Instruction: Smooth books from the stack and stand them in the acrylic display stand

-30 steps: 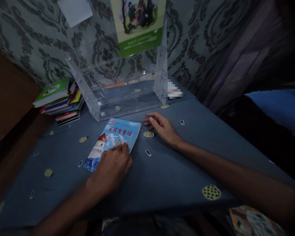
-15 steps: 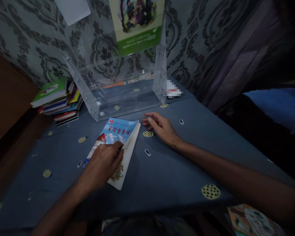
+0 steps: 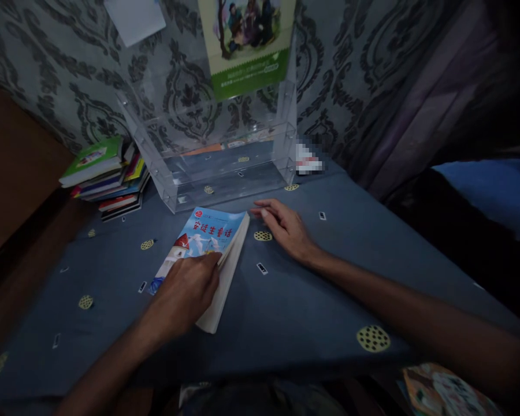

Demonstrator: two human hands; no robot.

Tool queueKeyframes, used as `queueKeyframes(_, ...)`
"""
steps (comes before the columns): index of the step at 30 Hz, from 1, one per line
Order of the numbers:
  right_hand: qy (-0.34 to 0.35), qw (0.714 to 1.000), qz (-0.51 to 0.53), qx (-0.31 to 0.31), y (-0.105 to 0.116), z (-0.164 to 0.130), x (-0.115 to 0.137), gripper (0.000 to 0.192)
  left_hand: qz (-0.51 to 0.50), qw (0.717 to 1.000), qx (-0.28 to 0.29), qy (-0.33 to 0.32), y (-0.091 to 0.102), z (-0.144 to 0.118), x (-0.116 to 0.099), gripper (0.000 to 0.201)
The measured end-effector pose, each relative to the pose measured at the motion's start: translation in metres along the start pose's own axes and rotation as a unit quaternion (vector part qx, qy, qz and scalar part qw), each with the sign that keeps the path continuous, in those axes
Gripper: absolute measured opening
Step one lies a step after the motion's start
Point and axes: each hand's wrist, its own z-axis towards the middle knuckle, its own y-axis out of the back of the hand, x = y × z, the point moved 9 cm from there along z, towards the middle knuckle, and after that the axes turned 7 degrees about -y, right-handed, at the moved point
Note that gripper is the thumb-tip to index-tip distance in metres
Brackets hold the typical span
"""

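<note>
A blue paperback book [image 3: 208,222] with red lettering and a picture of white birds and a red-roofed house lies at a slant on the table. My left hand [image 3: 188,289] is over its lower half, fingers curled at the right-hand page edge and the index finger on the cover. Its thumb is hidden, and the page block shows along that side. Just right of the book's top corner, my right hand [image 3: 286,228] rests by the tablecloth, fingers loosely stretched and apart, holding nothing.
A clear acrylic rack [image 3: 229,179] stands behind the book, with a green-bottomed book [image 3: 251,69] upright on its upper part. On the left is a stack of books [image 3: 108,173]. The dark tablecloth [image 3: 312,300] has yellow dotted prints. A colourful book [image 3: 446,393] shows below the front edge.
The lifted front of the book has come down; the inside page with its picture no longer shows. My left index finger has straightened on the cover. My right hand has hardly moved.
</note>
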Motion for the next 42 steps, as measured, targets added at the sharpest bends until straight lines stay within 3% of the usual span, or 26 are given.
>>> queueKeyframes(9, 0.074, 0.988, -0.124, 0.059, -0.019, -0.012, 0.020, 0.034, 0.053, 0.998, 0.019, -0.006, -0.007, -0.002, -0.004, 0.028)
queueKeyframes(11, 0.083, 0.983, -0.143, 0.073, -0.024, -0.012, 0.020, 0.034, 0.080, 0.997, 0.015, 0.006, -0.003, 0.003, 0.008, 0.027)
queueKeyframes(15, 0.079, 0.982, -0.150, 0.080, -0.026, -0.013, 0.017, 0.032, 0.143, 0.987, -0.030, 0.074, 0.010, 0.012, 0.053, 0.026)
queueKeyframes(20, 0.071, 0.978, -0.170, 0.102, -0.031, -0.009, 0.008, 0.034, 0.125, 0.987, -0.042, 0.091, 0.003, 0.009, 0.084, 0.023)
queueKeyframes(26, 0.122, 0.956, -0.243, 0.110, -0.044, 0.008, 0.001, 0.041, 0.141, 0.984, -0.059, 0.085, 0.007, 0.003, 0.084, 0.025)
queueKeyframes(32, 0.196, 0.915, -0.334, 0.116, -0.078, 0.004, 0.021, 0.040, 0.155, 0.982, -0.106, 0.017, 0.000, 0.027, 0.087, 0.035)
queueKeyframes(37, 0.178, 0.890, -0.384, 0.171, -0.107, 0.003, 0.020, 0.049, 0.142, 0.978, -0.153, -0.001, -0.012, 0.035, 0.096, 0.041)
queueKeyframes(42, 0.138, 0.885, -0.421, 0.145, -0.097, 0.013, 0.003, 0.058, 0.131, 0.975, -0.181, -0.014, -0.016, 0.032, 0.097, 0.042)
